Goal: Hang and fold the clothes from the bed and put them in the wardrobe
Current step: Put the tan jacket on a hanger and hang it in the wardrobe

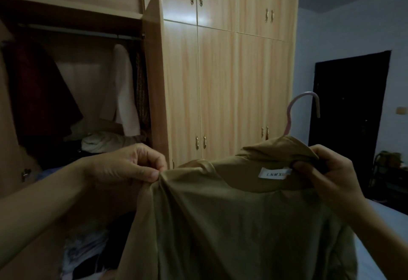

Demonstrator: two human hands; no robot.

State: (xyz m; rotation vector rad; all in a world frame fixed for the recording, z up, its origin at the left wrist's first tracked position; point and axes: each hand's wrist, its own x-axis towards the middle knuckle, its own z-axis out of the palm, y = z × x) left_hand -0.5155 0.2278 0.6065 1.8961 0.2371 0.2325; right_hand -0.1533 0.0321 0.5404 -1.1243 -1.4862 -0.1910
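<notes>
An olive-brown shirt (231, 220) hangs in front of me on a pink hanger (305, 105), whose hook sticks up above the collar. A white label shows inside the neck. My left hand (125, 165) pinches the shirt's left shoulder between thumb and fingers. My right hand (329, 169) grips the collar at the right side. The wardrobe (220, 70) stands behind, its left section open with a rail (77, 32) and hung clothes.
An open wardrobe door (155, 76) juts out edge-on between the open section and the closed doors. Dark red and cream garments (123, 94) hang inside, above piled clothes. The bed (384, 242) lies at lower right, with a dark doorway (348, 107) beyond it.
</notes>
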